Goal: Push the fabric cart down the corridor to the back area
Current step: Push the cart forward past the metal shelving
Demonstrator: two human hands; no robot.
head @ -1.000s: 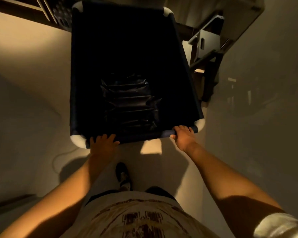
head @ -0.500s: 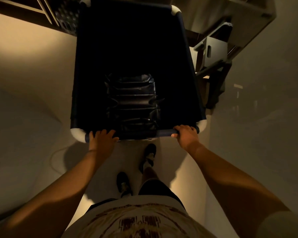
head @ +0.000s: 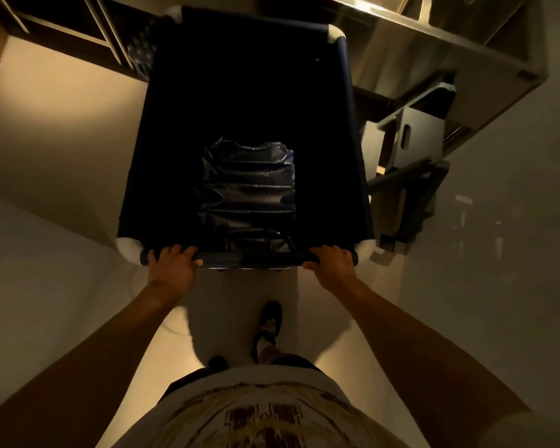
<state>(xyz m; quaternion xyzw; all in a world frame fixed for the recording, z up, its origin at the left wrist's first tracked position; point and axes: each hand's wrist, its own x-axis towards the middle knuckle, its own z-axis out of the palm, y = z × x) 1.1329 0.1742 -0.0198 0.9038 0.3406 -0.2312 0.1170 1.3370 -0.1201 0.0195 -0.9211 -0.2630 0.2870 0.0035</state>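
Fabric cart (head: 343, 130) fills centre and upper centre of frame: dark cloth sides, white corner joints. A stack of dark shiny folded material (head: 249, 192) lies inside, toward the near end. Left hand (head: 172, 270) at lower left of the cart, fingers curled over the near handle bar (head: 249, 257). Right hand (head: 332, 265) at lower right, fingers wrapped over the same bar. One dark shoe (head: 269, 321) on the pale floor (head: 46, 140) below the cart. Grey box with a slot handle (head: 417, 137) just right of the cart, under a metal shelf (head: 466, 43). Dim light.
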